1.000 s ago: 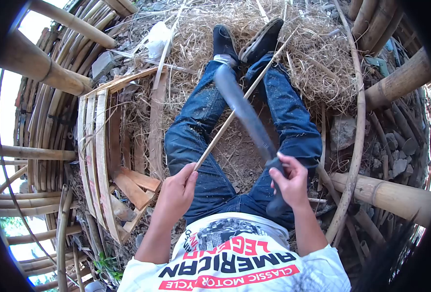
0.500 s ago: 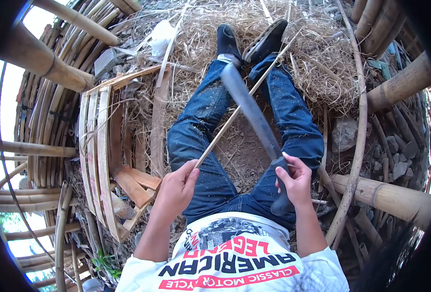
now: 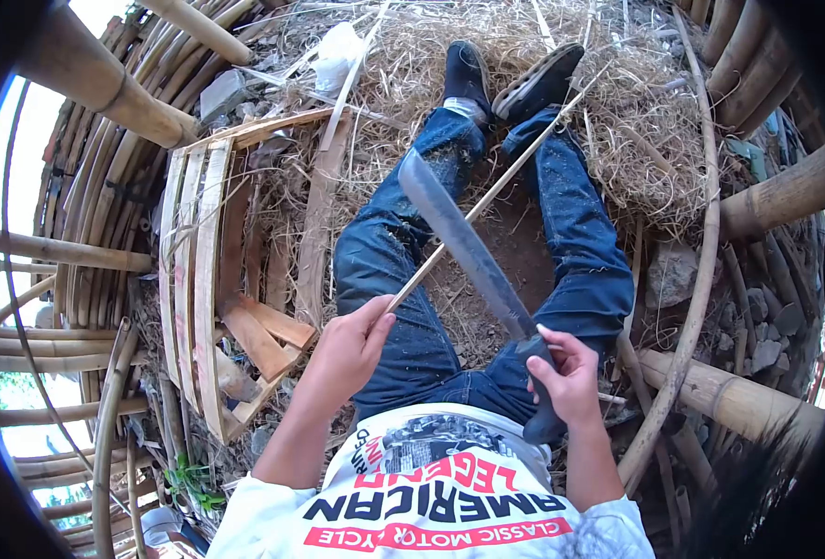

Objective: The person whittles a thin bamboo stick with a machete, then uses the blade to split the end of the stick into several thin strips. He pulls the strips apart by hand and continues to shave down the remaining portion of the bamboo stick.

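My left hand point(image 3: 356, 349) is closed around the near end of a thin bamboo strip point(image 3: 515, 168), which slants away up and to the right over my legs. In my right hand point(image 3: 569, 373) is a machete point(image 3: 473, 256), gripped by its dark handle point(image 3: 545, 410). Its broad grey blade points up and to the left and crosses the strip in this view, near the middle of the strip. Beneath both lie my outstretched legs in blue jeans point(image 3: 375, 261), dotted with light shavings.
A wooden slatted crate point(image 3: 209, 279) lies on the left. Dry shavings point(image 3: 650, 158) cover the ground around my shoes. Bamboo poles point(image 3: 720, 387) stand at both sides, with stones point(image 3: 670, 275) at the right and a white plastic bag point(image 3: 338, 58) at the upper left.
The machete blade has shifted down along the strip toward my left hand and tilted further left. The whole scene has moved slightly right in view. Both hands keep their hold.
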